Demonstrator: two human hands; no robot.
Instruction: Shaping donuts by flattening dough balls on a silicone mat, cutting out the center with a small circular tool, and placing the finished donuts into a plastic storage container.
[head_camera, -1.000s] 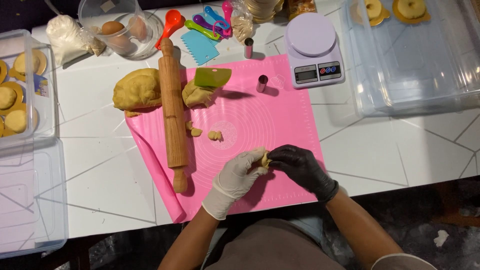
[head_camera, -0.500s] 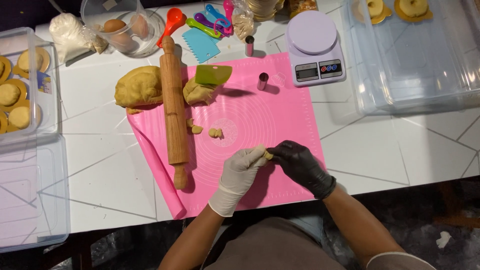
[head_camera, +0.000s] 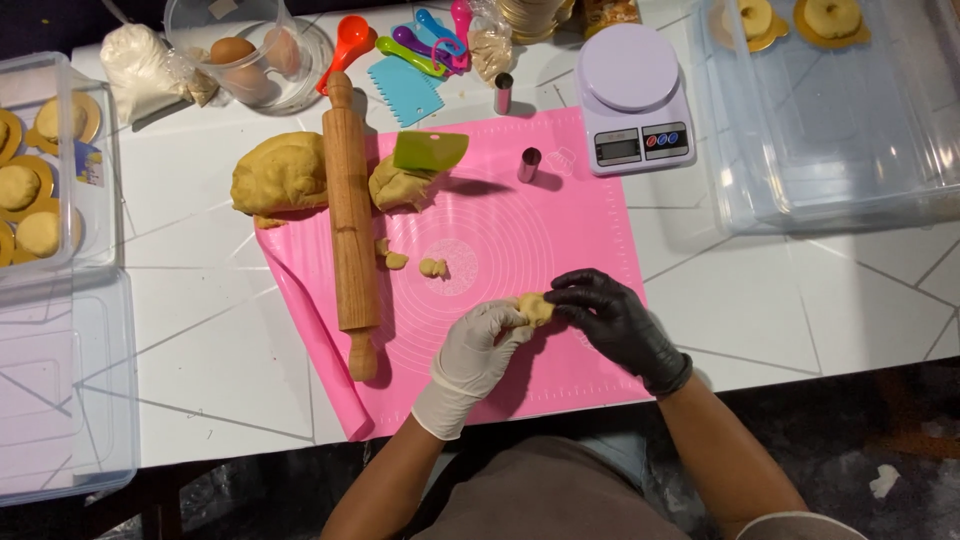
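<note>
My left hand (head_camera: 478, 350), in a white glove, and my right hand (head_camera: 607, 318), in a black glove, pinch a small lump of tan dough (head_camera: 535, 308) between them, low over the pink silicone mat (head_camera: 500, 240). A wooden rolling pin (head_camera: 349, 220) lies along the mat's left side. Beyond it sit a big dough mound (head_camera: 279, 174) and a smaller dough piece (head_camera: 400, 186) with a green scraper (head_camera: 429, 150) stuck in it. Small dough bits (head_camera: 433, 267) lie mid-mat.
A lilac kitchen scale (head_camera: 632, 98) and a metal ring cutter (head_camera: 528, 164) stand at the mat's far edge. Coloured measuring spoons (head_camera: 425, 32), a bowl of eggs (head_camera: 245, 55) and a flour bag (head_camera: 140, 70) sit behind. Clear plastic boxes flank the table: (head_camera: 840, 120) right, (head_camera: 45, 150) left with pastries.
Both hands have shifted slightly up and right on the mat, still working the same small dough lump between the fingers. Nothing else has moved.
</note>
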